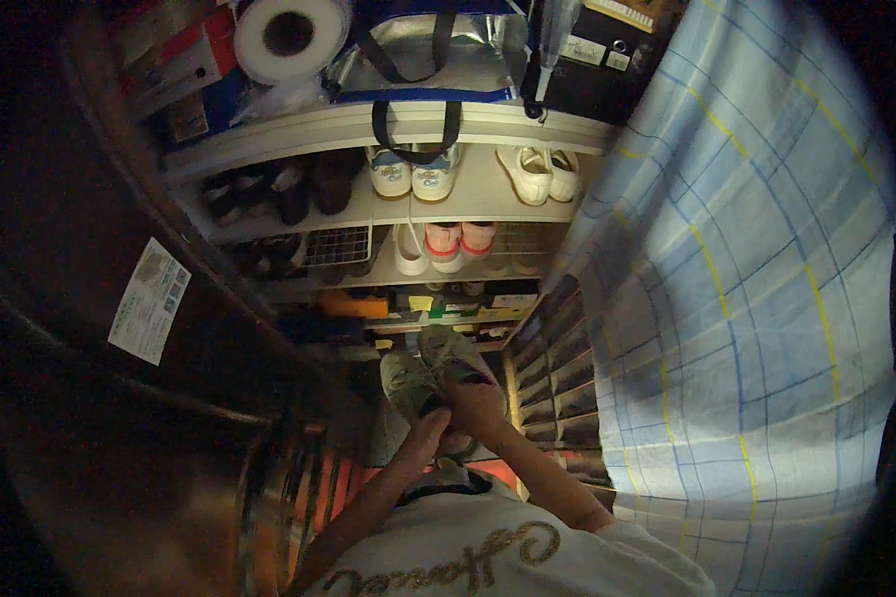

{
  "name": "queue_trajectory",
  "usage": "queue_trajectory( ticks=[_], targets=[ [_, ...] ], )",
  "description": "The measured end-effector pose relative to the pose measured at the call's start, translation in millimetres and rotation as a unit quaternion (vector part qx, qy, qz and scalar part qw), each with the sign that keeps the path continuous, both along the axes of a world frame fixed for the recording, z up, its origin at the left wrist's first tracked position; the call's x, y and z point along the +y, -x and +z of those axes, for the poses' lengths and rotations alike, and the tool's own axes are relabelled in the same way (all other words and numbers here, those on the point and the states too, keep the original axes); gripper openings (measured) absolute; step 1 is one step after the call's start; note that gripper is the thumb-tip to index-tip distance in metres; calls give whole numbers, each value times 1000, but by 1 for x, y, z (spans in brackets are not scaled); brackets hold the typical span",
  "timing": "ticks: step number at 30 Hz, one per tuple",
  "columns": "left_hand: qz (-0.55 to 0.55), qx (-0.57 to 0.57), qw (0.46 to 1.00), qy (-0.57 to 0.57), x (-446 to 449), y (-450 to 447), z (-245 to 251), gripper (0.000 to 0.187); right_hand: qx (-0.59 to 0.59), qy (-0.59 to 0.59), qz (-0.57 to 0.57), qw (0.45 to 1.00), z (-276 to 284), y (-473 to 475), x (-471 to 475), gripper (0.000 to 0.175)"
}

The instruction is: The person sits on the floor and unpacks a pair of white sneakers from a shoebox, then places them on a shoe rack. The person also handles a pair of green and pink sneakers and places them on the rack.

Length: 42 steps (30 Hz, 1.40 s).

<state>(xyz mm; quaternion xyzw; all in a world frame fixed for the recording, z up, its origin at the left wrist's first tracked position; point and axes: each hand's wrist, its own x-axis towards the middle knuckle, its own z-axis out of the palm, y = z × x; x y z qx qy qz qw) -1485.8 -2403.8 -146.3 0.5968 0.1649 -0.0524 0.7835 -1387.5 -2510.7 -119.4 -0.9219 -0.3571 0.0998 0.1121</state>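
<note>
A pair of light grey-green lace-up shoes is held side by side, toes away from me, low at the centre of the view. My left hand [434, 427] grips the heel end of the left shoe [405, 379]. Over the opening of the right shoe [448, 349] lies my right hand [469, 403], closed on it. The palms and several fingertips are hidden. Beyond the shoes stands a shoe shelf [485, 211], with white sneakers [433, 179], white slip-on shoes [532, 177] and pink-heeled shoes [443, 242] on its boards.
A checked blue cloth curtain [776, 298] hangs at the right, beside a slatted rack [560, 388]. At the left is a dark panel [67, 269] with a paper sheet [149, 302] on it. An insulated bag [448, 60] and a white roll [328, 37] sit on top of the shelf.
</note>
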Motion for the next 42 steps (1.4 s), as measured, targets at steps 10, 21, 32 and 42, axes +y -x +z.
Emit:
queue_trajectory(
  ticks=[10, 21, 32, 42],
  targets=[
    [213, 108, 913, 330, 16, -40, -20, 51, -172, 10, 167, 971, 29, 16, 38, 18],
    [74, 88, 893, -436, 127, -38, -256, 40, -404, -134, -130, 895, 116, -281, -49, 38],
    [18, -45, 717, -696, 151, 27, -297, 21, -454, -101, -125, 876, 93, -497, -28, 42],
    [149, 60, 900, -405, 129, 46, -222, 38, -170, -39, -255, 951, 127, -451, -8, 43]
  ],
)
